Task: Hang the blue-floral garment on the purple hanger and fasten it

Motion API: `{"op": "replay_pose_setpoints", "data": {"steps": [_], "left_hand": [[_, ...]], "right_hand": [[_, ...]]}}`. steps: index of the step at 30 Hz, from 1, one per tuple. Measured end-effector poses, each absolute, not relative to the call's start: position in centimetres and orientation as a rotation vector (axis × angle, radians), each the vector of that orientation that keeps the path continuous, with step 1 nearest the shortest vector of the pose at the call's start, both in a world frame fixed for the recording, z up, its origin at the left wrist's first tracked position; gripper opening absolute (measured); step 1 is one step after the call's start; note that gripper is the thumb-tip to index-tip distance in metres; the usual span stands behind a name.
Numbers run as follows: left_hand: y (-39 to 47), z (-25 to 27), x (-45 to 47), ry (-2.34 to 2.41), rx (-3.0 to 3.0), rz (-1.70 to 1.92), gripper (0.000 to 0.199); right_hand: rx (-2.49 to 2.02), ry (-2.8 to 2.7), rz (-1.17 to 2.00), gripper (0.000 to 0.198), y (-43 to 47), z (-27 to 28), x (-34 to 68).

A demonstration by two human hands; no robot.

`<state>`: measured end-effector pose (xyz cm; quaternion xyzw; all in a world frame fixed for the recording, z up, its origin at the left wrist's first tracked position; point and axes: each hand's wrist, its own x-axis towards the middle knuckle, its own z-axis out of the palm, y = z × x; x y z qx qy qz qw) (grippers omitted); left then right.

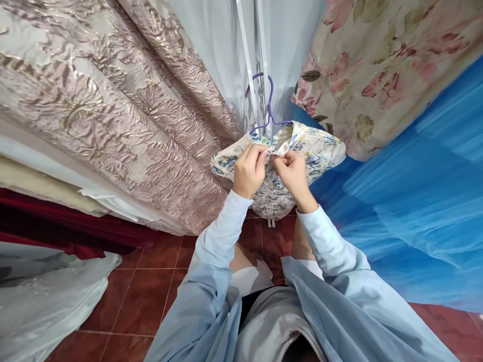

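Observation:
A white garment (320, 146) with a blue and yellow floral print hangs on a purple hanger (270, 100) in front of me. My left hand (249, 168) pinches the left side of its collar opening. Close beside it, my right hand (292, 171) is closed on the right edge of the same opening. The fingertips of both hands nearly meet at the front of the neckline. Whether a button or other fastener lies between them is too small to make out. Below my hands the garment's lower part narrows toward the floor.
White metal rack bars (263, 45) stand behind the hanger. A pink embossed fabric (151, 115) hangs at left, a rose-print cloth (392, 75) and blue tulle (422, 211) at right. Dark red cloth (75, 221) and pale sheer fabric (49, 296) lie lower left, above red floor tiles (147, 296).

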<state>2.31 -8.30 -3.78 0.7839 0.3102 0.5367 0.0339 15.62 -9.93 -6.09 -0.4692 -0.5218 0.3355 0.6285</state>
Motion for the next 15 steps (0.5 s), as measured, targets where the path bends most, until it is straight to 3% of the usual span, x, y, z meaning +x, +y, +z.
{"op": "replay_pose_setpoints", "data": {"steps": [6,10,15], "left_hand": [[-7.9,-3.0,-1.7,1.079,1.941,2.003,0.036],[-3.5,-5.8,-7.4,1.080,1.519,2.103,0.036],[-0.3,-11.7,-11.1,1.023,0.730,1.806,0.021]], "right_hand": [[-1.489,-1.219,0.573,0.023,-13.2,-14.2,14.4],[-1.551,-1.265,0.626,0.020,-15.7,-18.2,14.3],[-1.431,-1.351,0.735,0.027,-15.9,-19.4,14.5]]}}
